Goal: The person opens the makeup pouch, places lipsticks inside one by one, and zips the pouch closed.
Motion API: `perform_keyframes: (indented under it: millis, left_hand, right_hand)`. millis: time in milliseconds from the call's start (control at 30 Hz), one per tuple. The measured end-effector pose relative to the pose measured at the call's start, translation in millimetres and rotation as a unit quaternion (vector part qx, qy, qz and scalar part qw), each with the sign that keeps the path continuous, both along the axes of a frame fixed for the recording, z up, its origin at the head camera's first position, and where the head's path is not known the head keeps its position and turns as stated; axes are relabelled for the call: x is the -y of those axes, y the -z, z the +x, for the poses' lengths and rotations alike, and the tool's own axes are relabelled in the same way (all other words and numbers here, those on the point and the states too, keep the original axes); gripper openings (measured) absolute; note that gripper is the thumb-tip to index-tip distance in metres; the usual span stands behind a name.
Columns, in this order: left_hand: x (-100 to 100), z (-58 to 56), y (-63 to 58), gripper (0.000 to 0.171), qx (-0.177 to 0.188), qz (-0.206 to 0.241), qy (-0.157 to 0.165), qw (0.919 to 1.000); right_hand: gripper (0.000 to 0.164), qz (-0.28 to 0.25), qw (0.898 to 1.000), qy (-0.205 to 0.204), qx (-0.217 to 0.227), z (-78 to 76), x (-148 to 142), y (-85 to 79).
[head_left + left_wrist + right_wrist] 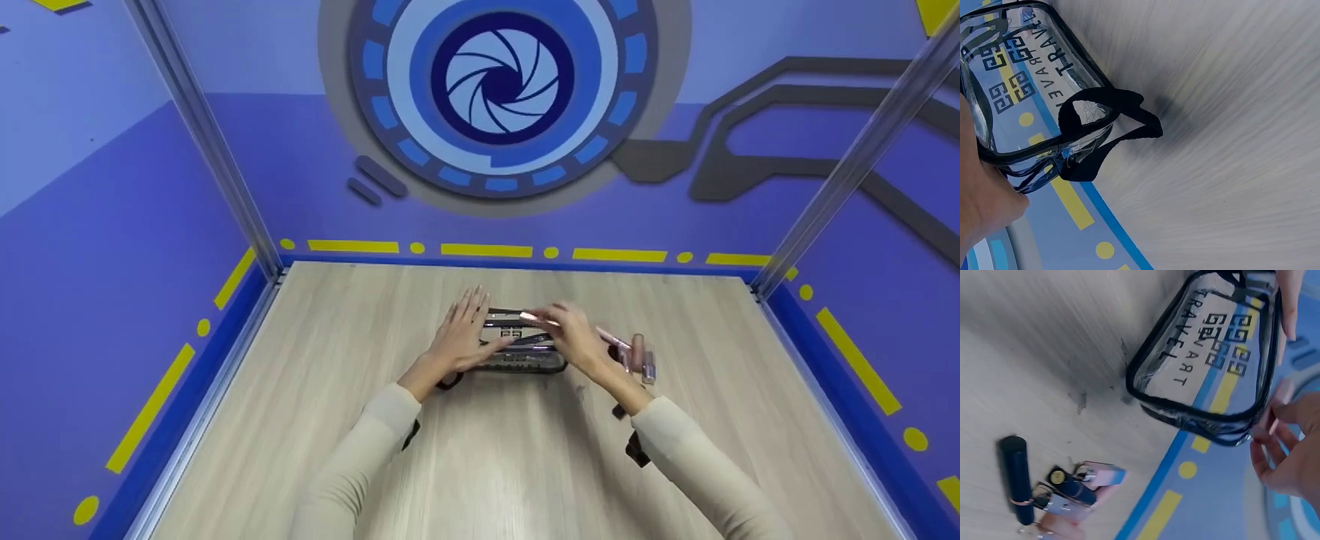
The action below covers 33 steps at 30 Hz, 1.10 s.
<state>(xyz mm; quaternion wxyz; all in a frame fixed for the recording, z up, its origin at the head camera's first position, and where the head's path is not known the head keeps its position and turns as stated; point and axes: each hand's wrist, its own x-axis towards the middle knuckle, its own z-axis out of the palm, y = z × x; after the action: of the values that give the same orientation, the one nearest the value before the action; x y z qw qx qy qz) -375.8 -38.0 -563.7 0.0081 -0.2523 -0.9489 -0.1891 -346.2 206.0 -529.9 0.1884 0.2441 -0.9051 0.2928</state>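
A clear cosmetic bag (525, 365) with black trim and printed "TRAVEL" lettering stands on the table, its zip side up. My left hand (459, 337) rests on the left part of its top, fingers straight, the thumb reaching over the opening. In the left wrist view a black strap loop (1088, 167) sticks out from the bag's end. With thumb and fingers my right hand (579, 337) pinches a slim pink cosmetic tube (538, 320) over the right part of the bag's top. The right wrist view shows that tube (1280, 396) beside the bag's edge.
Several cosmetics lie right of the bag, among them a pinkish tube (637, 351), a dark tube (1016, 475), a dark lipstick (1072, 485) and a pink-and-blue box-like piece (1102, 473). Blue panels (480, 217) border the wooden table (480, 465) at the back and sides.
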Motion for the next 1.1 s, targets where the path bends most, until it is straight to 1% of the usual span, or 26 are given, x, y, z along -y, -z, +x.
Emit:
perform_keyframes:
  millis: [67, 133, 200, 267, 367, 433, 533, 667, 767, 900, 967, 1033, 1100]
  left_hand:
    - [1, 0.9, -1.0, 0.101, 0.0, 0.008, 0.003, 1.0]
    - [2, 1.7, -1.3, 0.102, -0.002, 0.014, 0.006, 0.9999]
    - [2, 2.2, -0.6, 0.105, -0.002, 0.014, 0.005, 0.9999]
    - [3, 3.2, -0.9, 0.106, -0.003, 0.011, 0.002, 0.9999]
    - [4, 3.6, -0.7, 0.107, 0.002, 0.004, -0.005, 1.0]
    - [4, 4.0, -1.5, 0.107, 0.005, 0.001, -0.007, 1.0]
    - [2, 2.4, -1.5, 0.108, 0.009, -0.001, -0.005, 0.9999]
    - [1, -0.7, -0.2, 0.11, 0.014, -0.002, -0.002, 0.9999]
    - [1, -0.8, -0.4, 0.112, 0.016, -0.004, -0.001, 0.9999]
    - [1, 0.4, -2.8, 0.112, 0.011, 0.0, -0.001, 0.9999]
    - [1, 0.4, -3.0, 0.111, 0.009, 0.001, -0.002, 1.0]
    - [1, 0.2, -2.1, 0.11, 0.01, -0.003, -0.003, 0.9999]
    - [1, 0.9, -1.4, 0.109, 0.013, -0.007, -0.005, 0.9999]
  right_hand:
    - [0.022, 0.058, 0.998, -0.023, -0.019, -1.1, 6, -0.2]
    - [0.022, 0.102, 0.993, -0.035, -0.042, -2.4, 10, -0.5]
    - [0.023, 0.124, 0.99, -0.045, -0.055, -4.1, 13, -1.9]
    - [0.025, 0.135, 0.988, -0.052, -0.058, -6.0, 16, -4.2]
    - [0.027, 0.148, 0.986, -0.058, -0.04, -8.5, 19, -9.0]
    - [0.027, 0.161, 0.985, -0.053, -0.022, -9.0, 20, -12.2]
    - [0.019, 0.178, 0.983, -0.038, 0.009, -8.3, 19, -15.3]
    - [0.011, 0.205, 0.978, -0.026, 0.036, -6.3, 18, -15.5]
    - [0.014, 0.221, 0.974, -0.02, 0.047, -5.5, 19, -15.0]
    - [0.015, 0.221, 0.973, -0.009, 0.063, -5.5, 21, -15.5]
    - [0.013, 0.221, 0.973, -0.008, 0.07, -5.7, 21, -15.5]
    - [0.011, 0.215, 0.974, -0.014, 0.072, -5.9, 20, -15.5]
    - [0.01, 0.199, 0.977, -0.019, 0.071, -6.7, 18, -16.1]
